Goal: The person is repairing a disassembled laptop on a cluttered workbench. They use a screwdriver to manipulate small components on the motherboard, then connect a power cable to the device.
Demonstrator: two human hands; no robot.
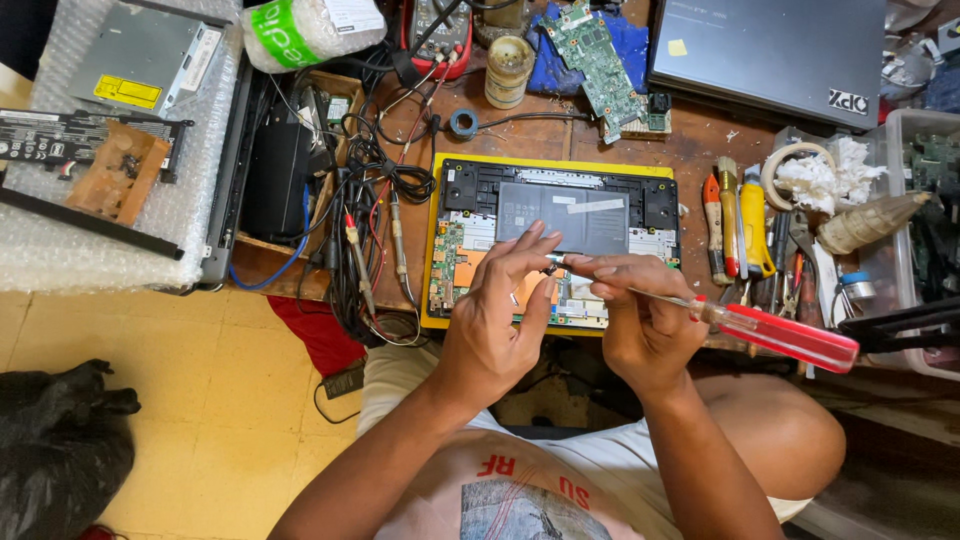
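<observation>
Left hand [497, 318]: fingers pinched at screwdriver tip | right hand [643, 318]: clamped on shaft of red-handled screwdriver [742, 324], handle jutting right | both meet just above opened yellow-edged laptop [556, 236] on wooden bench [700, 140] | beyond: loose green circuit board [598, 62], closed grey laptop [768, 52]

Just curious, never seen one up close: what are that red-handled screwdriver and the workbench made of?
The screwdriver: its handle looks like glossy, see-through red plastic, and the thin shaft looks like bare metal, grey and shiny. The workbench seems to be wood, brown, worn and stained, with grain showing.
</observation>
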